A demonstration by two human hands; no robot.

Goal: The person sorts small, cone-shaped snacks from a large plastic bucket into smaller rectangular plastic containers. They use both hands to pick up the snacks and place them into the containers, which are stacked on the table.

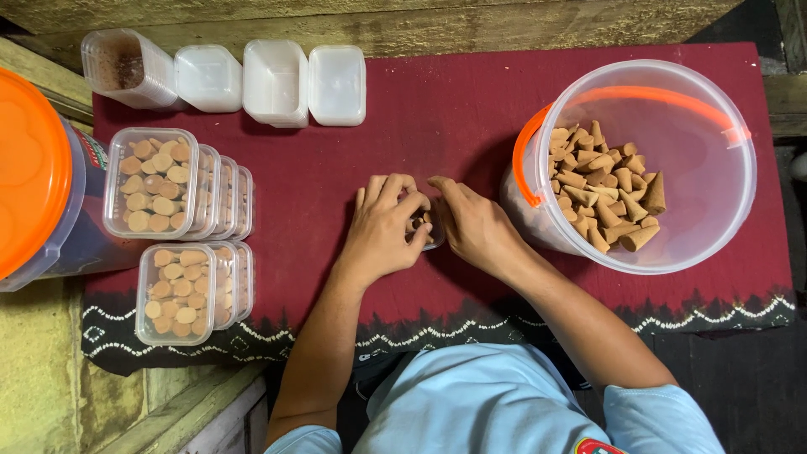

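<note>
Left hand and right hand both grasp one small box, part-filled with cones; filled boxes stacked left, bucket half full.

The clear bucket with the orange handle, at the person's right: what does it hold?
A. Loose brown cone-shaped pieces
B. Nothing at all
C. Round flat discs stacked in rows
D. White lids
A: the clear bucket holds a loose heap of brown cones lying at all angles, while the filled boxes stand on the red cloth at the other side.
</note>
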